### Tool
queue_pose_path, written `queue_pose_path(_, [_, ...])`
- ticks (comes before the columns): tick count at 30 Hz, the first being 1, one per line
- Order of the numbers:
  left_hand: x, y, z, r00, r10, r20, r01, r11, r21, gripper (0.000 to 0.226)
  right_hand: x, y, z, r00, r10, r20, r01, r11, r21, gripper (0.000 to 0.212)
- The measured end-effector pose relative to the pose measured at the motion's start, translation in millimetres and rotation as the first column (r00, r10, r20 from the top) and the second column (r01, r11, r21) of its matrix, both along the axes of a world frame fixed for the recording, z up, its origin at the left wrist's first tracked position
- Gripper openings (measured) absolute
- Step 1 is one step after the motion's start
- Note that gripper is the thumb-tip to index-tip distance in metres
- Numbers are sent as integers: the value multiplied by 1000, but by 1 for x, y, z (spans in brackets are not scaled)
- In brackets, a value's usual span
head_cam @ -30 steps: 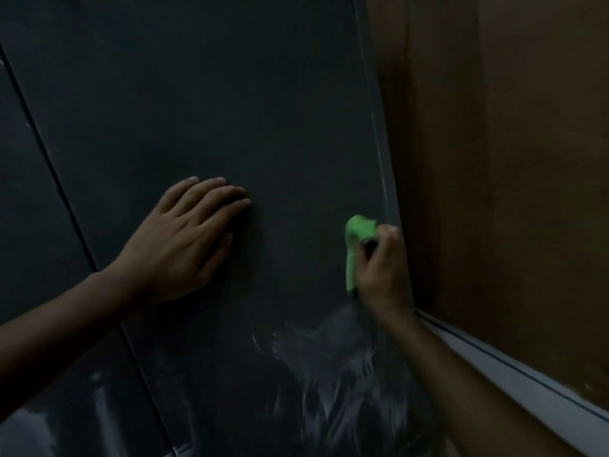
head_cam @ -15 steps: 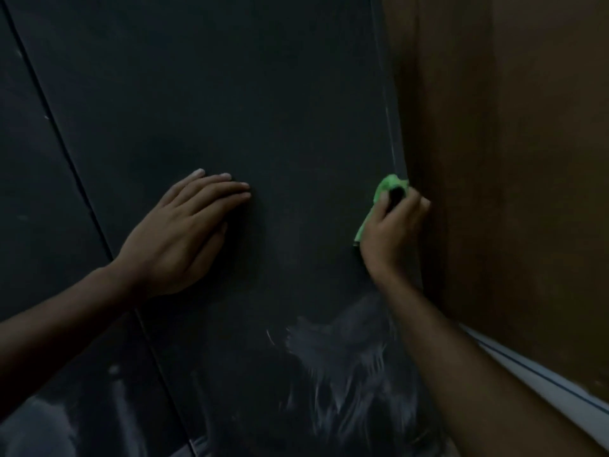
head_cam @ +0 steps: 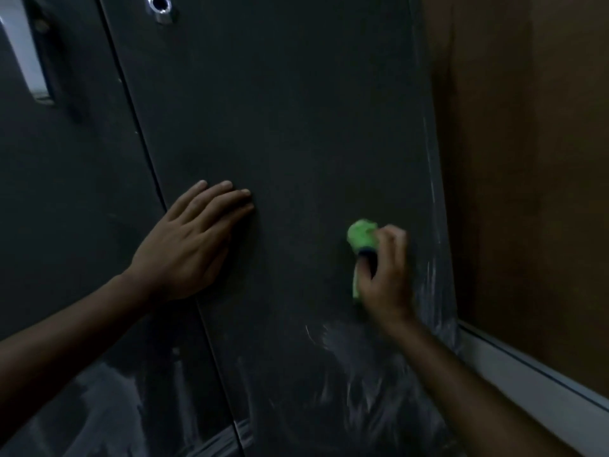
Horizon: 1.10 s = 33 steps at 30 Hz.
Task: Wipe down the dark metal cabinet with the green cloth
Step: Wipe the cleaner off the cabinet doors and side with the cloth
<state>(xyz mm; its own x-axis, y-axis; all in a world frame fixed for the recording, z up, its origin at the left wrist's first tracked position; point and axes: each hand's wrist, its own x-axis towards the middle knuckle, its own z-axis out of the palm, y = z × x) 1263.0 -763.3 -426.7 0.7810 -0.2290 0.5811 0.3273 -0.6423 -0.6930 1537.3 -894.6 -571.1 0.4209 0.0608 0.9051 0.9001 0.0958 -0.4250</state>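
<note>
From the head camera, the left hand (head_cam: 189,249) lies flat with straight fingers pressed on the dark metal cabinet (head_cam: 296,127) door. The right hand (head_cam: 384,275), blurred, grips the bunched green cloth (head_cam: 361,235) against the door's lower right, above pale wipe streaks (head_cam: 359,384).

cabinet (head_cam: 296,127): matt dark metal, smeared | cloth (head_cam: 361,235): green fabric

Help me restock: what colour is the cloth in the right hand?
Bright green cloth, gripped in the right hand; the head view shows it.
</note>
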Motion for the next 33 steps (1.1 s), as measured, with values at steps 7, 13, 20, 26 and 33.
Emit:
queue_pose_path(7, [44, -38, 3, 996, -20, 83, 29, 994, -106, 49, -69, 27, 41, 961, 65, 270, -49, 997, -64, 44])
queue_pose_path(13, [83, -49, -2, 994, -49, -97, 31, 983, -180, 51, 37, -34, 2, 999, -13, 39, 18, 992, -125, 53])
queue_pose_path(20, [122, -50, -29, 988, -31, -151, 13, 993, -119, 53, 110, -32, 79, 976, -133, -175, 144, 988, 55, 61])
queue_pose_path(26, [130, -43, -51, 986, 32, -162, -39, 998, -39, 59, 85, -50, -85, 977, -107, -187, 86, 990, -115, 64])
queue_pose_path(33, [134, -29, -60, 994, 26, -108, -19, 997, 69, 61, 112, -37, 28, 963, -28, -267, 65, 989, 134, 55])
